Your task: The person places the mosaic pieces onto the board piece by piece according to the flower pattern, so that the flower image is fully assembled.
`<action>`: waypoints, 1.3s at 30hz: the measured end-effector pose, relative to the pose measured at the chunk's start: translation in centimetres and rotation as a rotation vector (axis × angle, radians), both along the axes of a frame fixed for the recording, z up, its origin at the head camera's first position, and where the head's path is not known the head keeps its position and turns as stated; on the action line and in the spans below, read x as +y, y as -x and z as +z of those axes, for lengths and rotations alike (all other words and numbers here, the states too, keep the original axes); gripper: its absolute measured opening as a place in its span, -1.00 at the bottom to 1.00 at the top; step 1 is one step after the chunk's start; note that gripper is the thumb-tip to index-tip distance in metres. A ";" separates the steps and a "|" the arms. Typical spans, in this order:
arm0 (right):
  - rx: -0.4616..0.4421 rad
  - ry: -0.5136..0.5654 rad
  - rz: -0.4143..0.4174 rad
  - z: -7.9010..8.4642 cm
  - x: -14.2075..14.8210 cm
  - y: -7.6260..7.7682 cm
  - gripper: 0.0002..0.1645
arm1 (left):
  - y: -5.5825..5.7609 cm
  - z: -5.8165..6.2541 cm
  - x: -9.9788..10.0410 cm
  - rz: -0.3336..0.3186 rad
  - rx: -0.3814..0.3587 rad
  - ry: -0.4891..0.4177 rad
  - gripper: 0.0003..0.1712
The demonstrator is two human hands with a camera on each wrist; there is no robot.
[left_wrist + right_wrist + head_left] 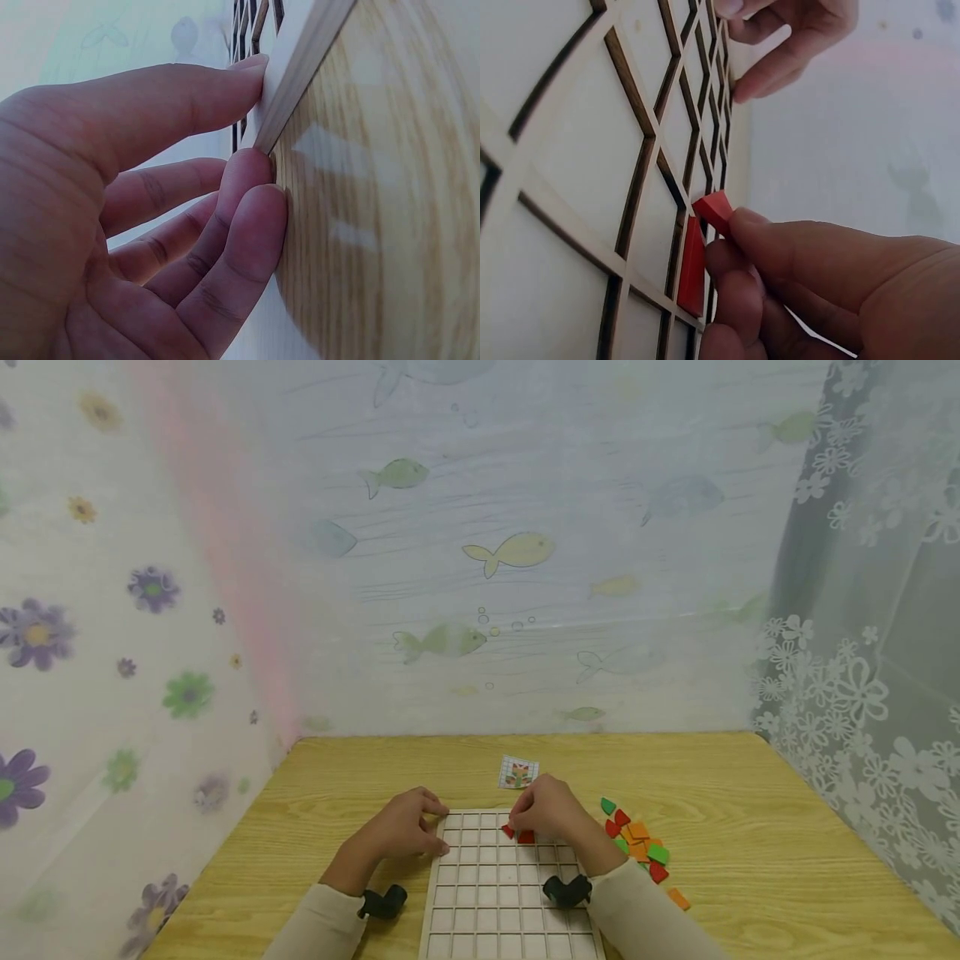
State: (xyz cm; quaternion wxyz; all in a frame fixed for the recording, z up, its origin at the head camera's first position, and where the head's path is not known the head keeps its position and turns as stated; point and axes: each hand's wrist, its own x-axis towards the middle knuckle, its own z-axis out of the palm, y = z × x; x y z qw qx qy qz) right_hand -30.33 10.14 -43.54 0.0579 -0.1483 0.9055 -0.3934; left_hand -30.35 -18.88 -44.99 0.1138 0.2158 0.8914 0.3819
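Observation:
A pale wooden grid board (487,898) lies on the table. My left hand (408,824) is at its upper left edge; in the left wrist view the thumb rests on the board's rim, with the other fingertips against its side and the tabletop. Above the grid's upper right part, my right hand (551,810) pinches a small red tile (714,210) between thumb and fingers. Another red tile (693,270) sits in a grid cell right beside those fingertips. The right hand partly covers the cells around it in the head view.
A small printed pattern card (519,770) lies beyond the board. To the right is a loose pile of orange tiles (636,833), mixed with red and green ones. One orange tile (678,898) lies nearer the right sleeve. Patterned curtains (480,568) hang around the table.

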 end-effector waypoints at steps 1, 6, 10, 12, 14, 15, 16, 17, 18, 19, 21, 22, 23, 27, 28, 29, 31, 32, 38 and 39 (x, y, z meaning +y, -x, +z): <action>0.001 -0.004 0.002 0.0 -0.1 -0.1 -0.89 | 0.0 0.0 0.0 0.001 0.000 0.000 -0.31; 0.006 -0.042 0.009 0.2 -0.4 -0.3 -0.86 | 0.1 0.0 0.0 0.007 0.002 0.004 -0.30; 0.030 -0.070 0.038 0.3 -0.6 -0.6 -0.84 | 0.1 0.0 0.0 0.007 0.007 0.009 -0.30; 0.041 -0.076 0.049 0.3 -0.6 -0.7 -0.85 | 0.0 0.1 0.0 0.006 0.008 0.010 -0.30; 0.042 -0.078 0.052 0.3 -0.6 -0.8 -0.85 | 0.0 0.1 0.0 0.006 0.008 0.010 -0.30; 0.042 -0.075 0.052 0.3 -0.6 -0.8 -0.85 | 0.0 0.1 0.0 0.006 0.010 0.014 -0.30; 0.042 -0.073 0.051 0.3 -0.6 -0.8 -0.85 | 0.0 0.1 0.0 0.006 0.011 0.015 -0.30; 0.041 -0.071 0.051 0.3 -0.6 -0.8 -0.86 | 0.0 0.2 0.0 0.005 0.014 0.018 -0.30; 0.038 -0.070 0.050 0.2 -0.6 -0.8 -0.86 | 0.0 0.2 0.0 0.005 0.017 0.021 -0.30; 0.036 -0.068 0.051 0.2 -0.6 -0.8 -0.86 | 0.0 0.1 0.0 0.004 0.018 0.025 -0.31; 0.036 -0.064 0.053 0.1 -0.6 -0.8 -0.86 | 0.0 0.1 0.0 0.003 0.023 0.030 -0.31; 0.035 -0.061 0.054 0.1 -0.6 -0.8 -0.86 | 0.0 0.1 0.0 0.003 0.024 0.029 -0.31; 0.033 -0.059 0.054 0.1 -0.6 -0.8 -0.86 | 0.0 0.1 0.0 0.003 0.025 0.030 -0.31; 0.027 -0.053 0.051 0.1 -0.7 -0.8 -0.86 | 0.0 0.1 0.0 0.004 0.024 0.026 -0.32; 0.025 -0.054 0.050 0.1 -0.8 -0.8 -0.86 | -0.1 0.1 0.0 0.004 0.021 0.023 -0.32; 0.026 -0.055 0.048 0.1 -0.7 -0.8 -0.86 | -0.1 0.1 0.0 0.004 0.016 0.019 -0.32; 0.029 -0.056 0.044 0.2 -0.6 -0.8 -0.86 | -0.1 0.2 0.0 0.004 0.007 0.011 -0.32; 0.030 -0.056 0.042 0.2 -0.6 -0.8 -0.86 | -0.1 0.2 0.0 0.005 0.004 0.010 -0.32; 0.022 -0.053 0.034 0.2 -0.6 -0.8 -0.86 | 0.0 0.2 0.1 0.005 0.004 0.012 -0.31; 0.020 -0.053 0.033 0.1 -0.7 -0.7 -0.86 | 0.0 0.2 0.0 0.005 0.003 0.012 -0.31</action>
